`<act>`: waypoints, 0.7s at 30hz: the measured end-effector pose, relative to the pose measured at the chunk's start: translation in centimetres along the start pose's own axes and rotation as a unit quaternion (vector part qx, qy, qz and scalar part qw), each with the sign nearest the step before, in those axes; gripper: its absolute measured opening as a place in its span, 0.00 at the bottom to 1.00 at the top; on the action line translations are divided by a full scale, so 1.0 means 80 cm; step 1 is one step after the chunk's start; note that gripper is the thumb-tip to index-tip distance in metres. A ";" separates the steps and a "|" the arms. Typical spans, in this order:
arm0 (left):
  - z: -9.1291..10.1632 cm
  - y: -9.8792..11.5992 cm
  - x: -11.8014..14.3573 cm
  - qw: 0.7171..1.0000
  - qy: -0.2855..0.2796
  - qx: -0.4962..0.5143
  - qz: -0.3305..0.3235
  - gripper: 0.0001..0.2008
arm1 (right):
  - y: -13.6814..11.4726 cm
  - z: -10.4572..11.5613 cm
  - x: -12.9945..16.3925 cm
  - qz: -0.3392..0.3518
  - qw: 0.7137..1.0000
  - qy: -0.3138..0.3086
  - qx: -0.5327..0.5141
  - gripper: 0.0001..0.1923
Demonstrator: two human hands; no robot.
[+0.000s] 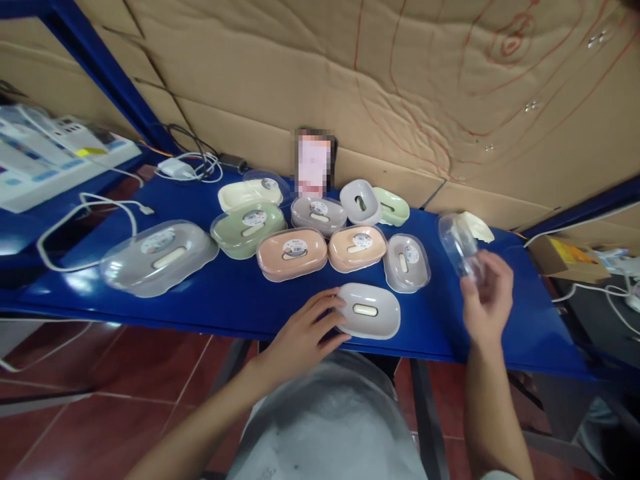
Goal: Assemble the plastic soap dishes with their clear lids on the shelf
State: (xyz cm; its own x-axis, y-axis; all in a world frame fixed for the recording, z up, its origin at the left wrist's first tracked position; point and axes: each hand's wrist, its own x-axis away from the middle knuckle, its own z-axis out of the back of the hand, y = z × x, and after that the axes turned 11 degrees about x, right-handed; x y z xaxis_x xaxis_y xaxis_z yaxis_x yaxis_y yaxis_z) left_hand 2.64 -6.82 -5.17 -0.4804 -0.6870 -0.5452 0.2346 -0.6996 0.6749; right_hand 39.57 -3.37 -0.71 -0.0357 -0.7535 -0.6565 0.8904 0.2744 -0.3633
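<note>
My left hand [307, 330] rests on the blue table [225, 293], its fingers touching the left end of an uncovered grey soap dish [370, 311] near the front edge. My right hand [487, 297] is raised to the right of it and holds a clear plastic lid [457, 243] tilted upward. Behind the grey dish stand several lidded soap dishes: a peach one [291, 253], a second peach one [357, 247], a small grey one [407, 262], a green one [247, 228] and a large grey one [159, 257].
Further back sit a cream dish [250, 192], a grey lidded dish [319, 214], an open grey dish [360, 201] and a pale green one [393, 207]. White cables [87, 217] and a charger [175, 168] lie at left. Cardboard [350, 80] lines the wall. A cardboard box [565, 257] stands at right.
</note>
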 end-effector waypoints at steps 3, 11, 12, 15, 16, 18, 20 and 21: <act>0.000 0.000 0.001 1.000 0.013 0.012 0.017 0.10 | -0.055 0.000 0.050 0.064 0.994 -0.035 -0.076 0.25; -0.001 -0.001 0.004 0.997 0.011 0.014 0.075 0.34 | -0.092 -0.022 0.074 0.124 0.965 -0.202 -0.114 0.26; 0.000 -0.001 0.004 0.997 0.008 0.015 0.073 0.34 | -0.091 -0.023 0.071 0.122 0.959 -0.227 -0.116 0.25; 0.001 -0.001 0.003 0.998 -0.001 0.015 0.067 0.32 | -0.092 -0.022 0.067 0.135 0.946 -0.268 -0.121 0.24; 0.001 -0.001 0.003 0.998 -0.002 0.014 0.064 0.30 | -0.093 -0.022 0.067 0.144 0.945 -0.267 -0.121 0.24; 0.001 -0.001 0.004 0.998 0.002 0.014 0.061 0.25 | -0.095 -0.021 0.069 0.163 0.945 -0.260 -0.118 0.24; 0.001 -0.001 0.005 0.998 0.019 0.022 0.061 0.23 | -0.097 -0.022 0.071 0.178 0.943 -0.256 -0.114 0.24; 0.000 -0.001 0.005 0.997 0.027 0.028 0.061 0.22 | -0.097 -0.023 0.072 0.183 0.943 -0.256 -0.112 0.24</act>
State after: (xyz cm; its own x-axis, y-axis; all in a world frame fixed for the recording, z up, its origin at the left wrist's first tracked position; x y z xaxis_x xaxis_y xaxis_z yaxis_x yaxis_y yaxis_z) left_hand 2.42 -7.02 -5.42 -0.4053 -0.7767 -0.4821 0.2408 -0.5994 0.7634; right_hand 31.58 -8.71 -2.87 0.5299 -0.7574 -0.3816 0.6797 0.6484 -0.3430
